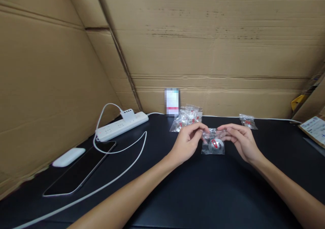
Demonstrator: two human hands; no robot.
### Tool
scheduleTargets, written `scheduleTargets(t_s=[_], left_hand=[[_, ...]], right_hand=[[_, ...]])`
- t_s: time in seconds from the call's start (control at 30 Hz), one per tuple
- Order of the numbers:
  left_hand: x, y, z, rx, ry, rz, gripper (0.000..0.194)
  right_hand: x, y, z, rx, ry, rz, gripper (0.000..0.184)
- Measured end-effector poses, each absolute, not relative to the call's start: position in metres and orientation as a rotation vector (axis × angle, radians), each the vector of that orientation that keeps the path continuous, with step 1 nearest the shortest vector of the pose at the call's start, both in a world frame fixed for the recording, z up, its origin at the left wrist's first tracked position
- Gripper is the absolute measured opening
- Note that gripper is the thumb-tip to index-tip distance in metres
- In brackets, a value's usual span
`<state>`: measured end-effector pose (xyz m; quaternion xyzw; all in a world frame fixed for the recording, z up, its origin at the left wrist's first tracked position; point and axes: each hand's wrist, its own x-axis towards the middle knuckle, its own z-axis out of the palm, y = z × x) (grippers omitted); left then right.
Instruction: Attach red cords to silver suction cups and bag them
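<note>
A small clear plastic bag (pixel 206 150) hangs between my hands in front of me. Inside it shows a round silvery disc (pixel 212 145) with a red mark over it; what kind of part it is I cannot make out. My left hand (pixel 188 139) pinches the bag's upper left corner between thumb and fingers. At the upper right corner, my right hand (pixel 241 139) grips the plastic with its fingertips. Just behind my left hand lies a pile of similar clear bags (pixel 186 117) with red marks. Another such bag (pixel 248 121) lies beyond my right hand.
A white power strip (pixel 123 125) with a plugged-in charger (pixel 128 115) stands at the left, its white cable (pixel 127 169) looping over the black table (pixel 203 195). Nearby lie a dark phone (pixel 81 169) and a white case (pixel 69 157). Cardboard walls (pixel 215 53) enclose the back and left.
</note>
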<state>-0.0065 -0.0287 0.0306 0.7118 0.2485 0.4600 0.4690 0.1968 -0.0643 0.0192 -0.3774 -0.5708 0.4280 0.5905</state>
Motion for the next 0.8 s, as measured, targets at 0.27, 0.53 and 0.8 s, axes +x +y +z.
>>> scheduleTargets(t_s=[0.27, 0.53, 0.8], left_hand=[[-0.004, -0.031, 0.027, 1.761, 0.664, 1.157, 0.008], [-0.001, -0.030, 0.022, 1.709, 0.658, 1.101, 0.029], [-0.002, -0.030, 0.022, 1.883, 0.696, 1.021, 0.017]], right_hand=[[0.190, -0.061, 0.019, -1.027, -1.358, 0.826, 0.022], [0.189, -0.061, 0.017, -1.023, -1.383, 0.816, 0.024], [0.186, -0.064, 0.019, -1.025, -1.460, 0.894, 0.032]])
